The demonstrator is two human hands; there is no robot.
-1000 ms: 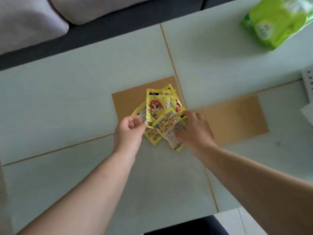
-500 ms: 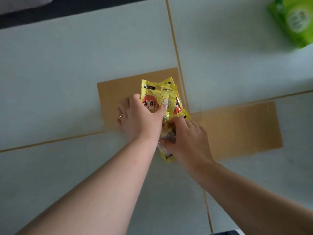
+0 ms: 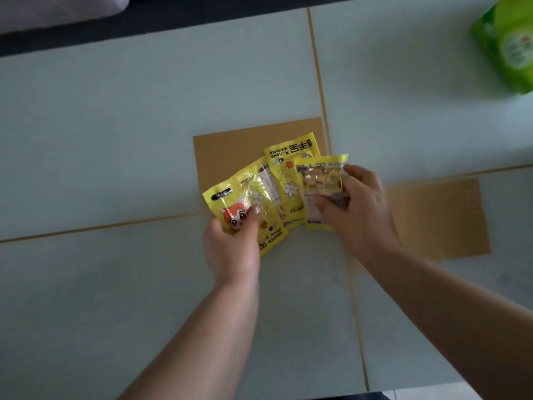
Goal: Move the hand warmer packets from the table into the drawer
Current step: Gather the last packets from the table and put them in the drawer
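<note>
Several yellow hand warmer packets lie fanned out at the middle of the pale table (image 3: 115,125). My left hand (image 3: 230,249) pinches the leftmost packet (image 3: 239,203), the one with a red cartoon face, thumb on top. My right hand (image 3: 357,209) grips the rightmost packet (image 3: 320,180), whose back side faces up. Between them a packet (image 3: 291,171) printed "HAND WARMER" lies on a tan square panel (image 3: 227,154). Another packet shows partly beneath these. No drawer is visible.
A green plastic pack (image 3: 507,44) lies at the table's far right corner. A second tan panel (image 3: 450,217) sits right of my right hand. Thin tan seams cross the tabletop. A dark sofa edge (image 3: 144,27) with a grey cushion runs along the far side.
The packets were stacked under both hands; now they are spread apart. My left hand has drawn one packet to the left and my right hand has taken another to the right.
</note>
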